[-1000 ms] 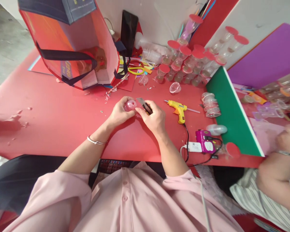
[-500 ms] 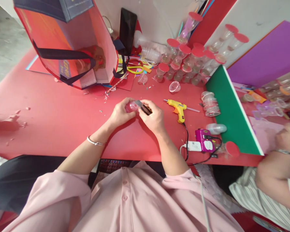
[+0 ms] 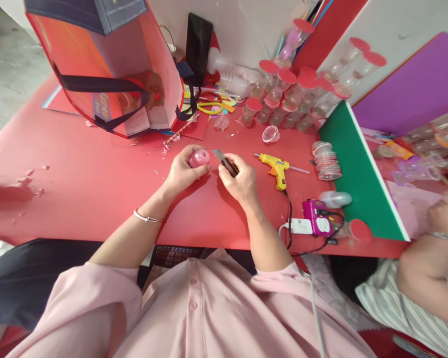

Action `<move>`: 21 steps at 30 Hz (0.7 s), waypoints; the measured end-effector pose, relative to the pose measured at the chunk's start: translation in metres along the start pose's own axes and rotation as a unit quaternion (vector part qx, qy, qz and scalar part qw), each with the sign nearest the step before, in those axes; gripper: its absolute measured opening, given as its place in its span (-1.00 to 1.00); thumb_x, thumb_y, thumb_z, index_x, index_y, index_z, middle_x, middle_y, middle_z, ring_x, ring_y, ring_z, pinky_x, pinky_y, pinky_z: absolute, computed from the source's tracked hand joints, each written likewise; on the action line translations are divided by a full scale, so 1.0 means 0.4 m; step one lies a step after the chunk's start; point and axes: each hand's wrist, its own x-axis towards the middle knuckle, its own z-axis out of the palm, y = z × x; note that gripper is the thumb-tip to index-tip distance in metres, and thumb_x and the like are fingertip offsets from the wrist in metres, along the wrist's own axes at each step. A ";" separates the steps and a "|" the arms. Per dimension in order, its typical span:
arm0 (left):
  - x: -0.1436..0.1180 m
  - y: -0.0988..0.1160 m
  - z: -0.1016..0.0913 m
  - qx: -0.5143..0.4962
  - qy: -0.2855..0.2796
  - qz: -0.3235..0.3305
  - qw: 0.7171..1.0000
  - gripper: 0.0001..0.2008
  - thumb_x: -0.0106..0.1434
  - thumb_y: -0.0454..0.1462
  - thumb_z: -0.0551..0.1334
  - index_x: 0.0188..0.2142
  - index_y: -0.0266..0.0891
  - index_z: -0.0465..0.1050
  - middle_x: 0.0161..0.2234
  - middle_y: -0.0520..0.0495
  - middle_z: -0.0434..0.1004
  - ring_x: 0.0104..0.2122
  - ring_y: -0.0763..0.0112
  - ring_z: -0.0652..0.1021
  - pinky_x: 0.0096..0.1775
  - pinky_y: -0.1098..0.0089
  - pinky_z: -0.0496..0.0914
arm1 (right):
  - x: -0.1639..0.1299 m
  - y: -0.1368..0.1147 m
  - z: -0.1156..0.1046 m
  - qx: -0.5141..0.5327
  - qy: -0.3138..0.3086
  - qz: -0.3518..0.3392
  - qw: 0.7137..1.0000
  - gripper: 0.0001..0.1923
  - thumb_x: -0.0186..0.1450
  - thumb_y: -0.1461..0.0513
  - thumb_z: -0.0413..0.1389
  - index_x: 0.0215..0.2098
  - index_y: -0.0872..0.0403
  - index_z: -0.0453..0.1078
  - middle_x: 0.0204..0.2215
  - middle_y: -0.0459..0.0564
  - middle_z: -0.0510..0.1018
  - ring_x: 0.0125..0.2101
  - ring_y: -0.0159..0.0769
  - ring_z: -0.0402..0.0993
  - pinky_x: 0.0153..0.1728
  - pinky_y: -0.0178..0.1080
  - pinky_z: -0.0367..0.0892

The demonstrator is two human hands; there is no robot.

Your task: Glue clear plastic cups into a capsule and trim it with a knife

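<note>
Over the middle of the red table, my left hand is closed around a small clear plastic cup that looks pink against the table. Its narrow end, with a small round hole or ring, points toward my right hand. My right hand grips a dark-handled utility knife. The knife's blade sticks out to the upper left, a short gap from the cup. To the right of my right hand lies a yellow glue gun.
Several hourglass-shaped cup pieces with red discs stand at the back right. A large bag fills the back left, near scissors. A green divider edges the right side. Beyond it rests a co-worker's hand. A purple box has cables.
The knife blade has moved off the cup, with my right hand shifting slightly right and down. My left hand has moved slightly left and turned the cup's end into view.
</note>
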 end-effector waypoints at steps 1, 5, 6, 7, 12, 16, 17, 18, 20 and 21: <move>0.000 0.000 0.000 -0.006 0.001 -0.005 1.000 -0.57 0.06 -0.23 0.53 -0.07 -0.18 0.55 -0.16 -0.02 0.63 -0.21 0.35 0.57 -0.12 0.37 0.48 | -0.001 -0.001 -0.003 -0.009 -0.011 0.008 1.000 -0.78 0.32 0.12 0.17 -0.11 -0.03 0.58 -0.32 -0.07 0.72 -0.32 -0.21 0.62 -0.18 -0.19 0.52; 0.002 -0.010 0.000 -0.026 0.000 -0.017 1.000 -0.58 0.07 -0.21 0.55 -0.08 -0.15 0.54 -0.22 0.03 0.60 -0.29 0.42 0.55 -0.22 0.44 0.47 | 0.003 0.009 -0.007 -0.034 -0.017 0.001 0.999 -0.82 0.34 0.12 0.14 -0.21 -0.01 0.56 -0.43 -0.08 0.66 -0.39 -0.21 0.56 -0.23 -0.20 0.48; 0.003 -0.013 0.000 -0.027 0.001 -0.014 1.000 -0.58 0.07 -0.21 0.56 -0.10 -0.15 0.54 -0.23 0.03 0.59 -0.29 0.43 0.55 -0.22 0.44 0.47 | 0.004 0.012 -0.007 -0.035 -0.015 -0.008 0.999 -0.79 0.36 0.10 0.14 -0.17 -0.01 0.57 -0.38 -0.05 0.69 -0.36 -0.19 0.58 -0.21 -0.19 0.49; 0.003 -0.015 0.000 -0.027 0.003 -0.010 1.000 -0.59 0.07 -0.20 0.56 -0.12 -0.15 0.54 -0.24 0.03 0.59 -0.29 0.43 0.55 -0.22 0.44 0.48 | 0.006 0.015 -0.006 -0.038 -0.011 -0.016 0.999 -0.76 0.39 0.08 0.14 -0.13 0.00 0.57 -0.32 -0.02 0.71 -0.32 -0.18 0.60 -0.18 -0.18 0.49; 0.000 -0.005 0.005 -0.085 0.002 -0.064 0.994 -0.61 0.07 -0.21 0.56 -0.17 -0.15 0.47 -0.29 0.04 0.57 -0.39 0.46 0.57 -0.32 0.41 0.54 | 0.002 0.010 -0.008 -0.078 0.008 -0.031 0.996 -0.60 0.53 -0.05 0.09 0.10 0.01 0.52 -0.16 0.08 0.76 -0.23 -0.12 0.68 -0.20 -0.20 0.47; -0.006 0.007 0.017 -0.171 -0.019 -0.107 0.979 -0.56 0.05 -0.22 0.57 -0.18 -0.15 0.41 -0.21 -0.02 0.61 -0.47 0.45 0.61 -0.45 0.37 0.58 | -0.007 0.003 -0.015 -0.105 0.001 -0.031 0.994 -0.59 0.52 -0.09 0.13 0.14 -0.04 0.52 -0.21 0.05 0.77 -0.28 -0.11 0.71 -0.26 -0.23 0.46; -0.007 0.008 0.020 -0.184 -0.022 -0.109 0.977 -0.54 0.04 -0.22 0.58 -0.17 -0.14 0.40 -0.21 -0.01 0.60 -0.48 0.45 0.61 -0.47 0.37 0.58 | -0.008 0.002 -0.016 -0.105 -0.008 -0.033 0.994 -0.59 0.52 -0.09 0.14 0.14 -0.04 0.53 -0.20 0.05 0.77 -0.26 -0.09 0.72 -0.24 -0.22 0.48; -0.008 0.009 0.022 -0.196 -0.022 -0.110 0.974 -0.52 0.04 -0.22 0.59 -0.16 -0.13 0.39 -0.24 0.00 0.59 -0.49 0.45 0.60 -0.48 0.37 0.58 | -0.009 0.001 -0.016 -0.101 -0.018 -0.037 0.994 -0.59 0.51 -0.08 0.15 0.14 -0.04 0.54 -0.16 0.06 0.78 -0.23 -0.08 0.73 -0.21 -0.21 0.50; -0.008 0.009 0.023 -0.217 -0.012 -0.111 0.970 -0.48 0.03 -0.22 0.60 -0.12 -0.12 0.39 -0.29 0.03 0.57 -0.50 0.45 0.60 -0.48 0.37 0.58 | -0.010 -0.004 -0.016 -0.086 -0.027 -0.043 0.995 -0.60 0.53 -0.05 0.13 0.15 -0.01 0.55 -0.07 0.11 0.77 -0.14 -0.06 0.73 -0.11 -0.16 0.54; -0.008 0.010 0.023 -0.224 -0.003 -0.111 0.968 -0.46 0.03 -0.22 0.61 -0.10 -0.12 0.39 -0.31 0.05 0.56 -0.51 0.44 0.60 -0.47 0.37 0.58 | -0.010 -0.007 -0.016 -0.078 -0.030 -0.048 0.995 -0.59 0.55 -0.04 0.10 0.16 0.01 0.55 -0.05 0.13 0.76 -0.10 -0.06 0.73 -0.06 -0.14 0.55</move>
